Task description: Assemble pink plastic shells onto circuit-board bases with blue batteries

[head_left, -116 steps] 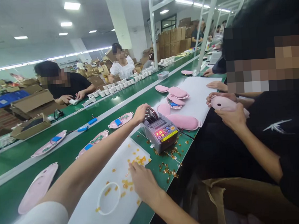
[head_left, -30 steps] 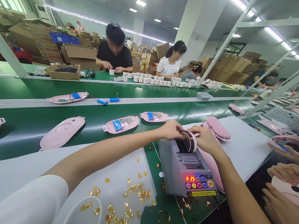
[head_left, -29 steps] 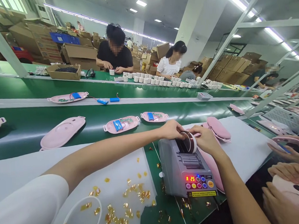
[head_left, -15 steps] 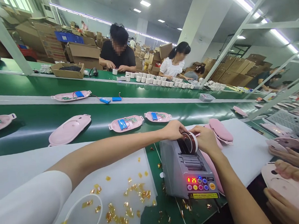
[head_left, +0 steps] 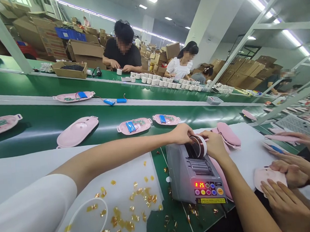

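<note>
Left hand (head_left: 181,134) and right hand (head_left: 214,144) close together, clamped on opposite sides of a tape roll (head_left: 199,146), with the roll seated in the top of a grey tape dispenser (head_left: 191,176) on a green belt (head_left: 167,227). Gold tape scraps (head_left: 130,226) scattered over a white sheet (head_left: 126,170) just beside the dispenser; a pink case (head_left: 134,126) farther along the belt, beyond both hands.

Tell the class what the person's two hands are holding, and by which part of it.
The left hand and right hand hold a roll of amber tape, seated on an electronic tape dispenser, gripping it from opposite sides at its outer edges.
</note>
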Tool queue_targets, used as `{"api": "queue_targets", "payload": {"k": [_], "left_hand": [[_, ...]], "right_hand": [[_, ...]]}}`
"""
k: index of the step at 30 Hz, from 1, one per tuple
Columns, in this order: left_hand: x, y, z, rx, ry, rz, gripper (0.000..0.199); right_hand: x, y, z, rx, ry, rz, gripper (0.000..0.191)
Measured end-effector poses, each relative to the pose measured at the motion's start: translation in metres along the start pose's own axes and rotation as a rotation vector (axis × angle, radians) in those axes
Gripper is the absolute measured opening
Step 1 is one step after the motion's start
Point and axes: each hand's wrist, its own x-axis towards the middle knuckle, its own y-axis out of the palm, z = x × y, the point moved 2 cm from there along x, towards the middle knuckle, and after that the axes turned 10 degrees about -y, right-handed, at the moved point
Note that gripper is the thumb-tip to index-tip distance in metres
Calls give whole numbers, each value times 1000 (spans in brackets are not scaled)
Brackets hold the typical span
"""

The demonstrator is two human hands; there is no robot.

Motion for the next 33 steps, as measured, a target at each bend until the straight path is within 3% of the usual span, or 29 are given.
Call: {"api": "queue_targets", "payload": {"k": [11, 20, 26, 33], "left_hand": [[2, 0, -1, 27, -20, 0, 21], [3, 1, 9, -28, -33, 31, 26], [3, 2, 10, -51, -22, 38, 30], [-1, 0, 6, -56, 12, 57, 37]], "right_hand": [[-10, -4, 6, 168, -6, 30, 27], [-4, 2, 6, 19, -68, 34, 47], [-4, 2, 6, -29, -108, 41, 48], [-1, 1, 6, -274, -17, 20, 42]]}}
